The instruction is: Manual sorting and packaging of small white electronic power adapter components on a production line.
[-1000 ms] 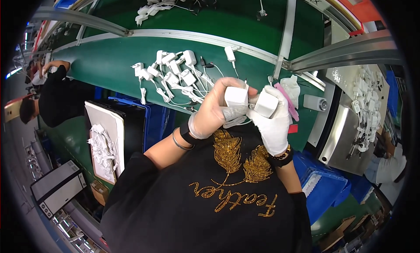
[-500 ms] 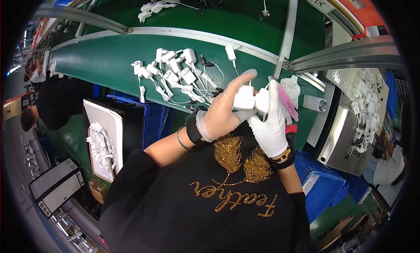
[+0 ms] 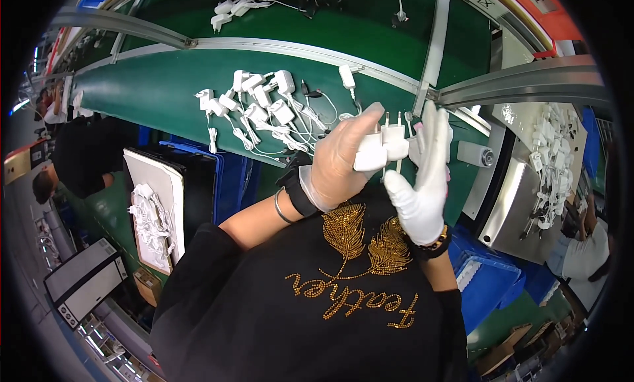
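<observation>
My left hand (image 3: 335, 164), in a thin translucent glove, grips two white power adapters side by side: one nearer adapter (image 3: 370, 154) and a second adapter (image 3: 395, 144) just right of it. Metal plug pins stick up from them. My right hand (image 3: 426, 190), in a white fabric glove, is held open beside the adapters, fingers stretched up and thumb apart. Whether its thumb touches an adapter I cannot tell. Left of my hands, a heap of white adapters (image 3: 281, 111) with bundled cables lies on the green bench (image 3: 145, 84). A lone adapter (image 3: 347, 78) rests beyond my left hand.
A white bottle-like container (image 3: 474, 154) stands right of my hands. Metal frame bars (image 3: 522, 91) edge the bench. More adapters lie on a side table (image 3: 548, 157) at right and a board (image 3: 135, 240) at left. Blue bins (image 3: 489, 276) stand low on the right. Other people work nearby.
My right hand has come off the adapters, opened and shifted slightly right. The two adapters now sit in my left hand alone, with more of their pins showing.
</observation>
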Available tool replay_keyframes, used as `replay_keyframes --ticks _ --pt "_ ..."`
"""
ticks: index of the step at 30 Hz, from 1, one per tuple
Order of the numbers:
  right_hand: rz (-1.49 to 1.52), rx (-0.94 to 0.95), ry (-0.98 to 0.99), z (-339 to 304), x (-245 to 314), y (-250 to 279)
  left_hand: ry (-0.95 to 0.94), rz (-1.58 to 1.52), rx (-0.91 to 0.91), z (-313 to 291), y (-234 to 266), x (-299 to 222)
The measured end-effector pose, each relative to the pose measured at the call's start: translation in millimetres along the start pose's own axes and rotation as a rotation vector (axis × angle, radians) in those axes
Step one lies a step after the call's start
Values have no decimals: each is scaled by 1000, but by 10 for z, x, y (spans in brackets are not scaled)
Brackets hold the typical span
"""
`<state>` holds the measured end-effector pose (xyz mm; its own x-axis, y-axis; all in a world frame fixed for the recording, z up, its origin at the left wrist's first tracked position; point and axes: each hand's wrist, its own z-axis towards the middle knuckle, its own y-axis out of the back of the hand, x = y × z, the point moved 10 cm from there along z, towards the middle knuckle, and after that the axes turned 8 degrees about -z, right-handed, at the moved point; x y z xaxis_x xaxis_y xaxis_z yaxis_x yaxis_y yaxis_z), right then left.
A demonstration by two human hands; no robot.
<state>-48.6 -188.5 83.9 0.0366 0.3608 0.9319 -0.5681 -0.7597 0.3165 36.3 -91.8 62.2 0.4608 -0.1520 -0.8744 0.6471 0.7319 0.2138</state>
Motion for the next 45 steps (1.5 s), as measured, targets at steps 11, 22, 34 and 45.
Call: replay_keyframes --ticks 11,22,34,45 --pt "203 -125 -117 -11 -354 -114 -98 76 -31 -13 25 -112" --pt "252 -18 -220 -51 -379 -166 -30 65 -1 10 5 -88" --pt "377 1 -393 -189 -663 -114 65 -131 105 -83 -106 44" --pt "263 -36 -246 -123 -464 -191 -2 -1 25 -19 -54 -27"
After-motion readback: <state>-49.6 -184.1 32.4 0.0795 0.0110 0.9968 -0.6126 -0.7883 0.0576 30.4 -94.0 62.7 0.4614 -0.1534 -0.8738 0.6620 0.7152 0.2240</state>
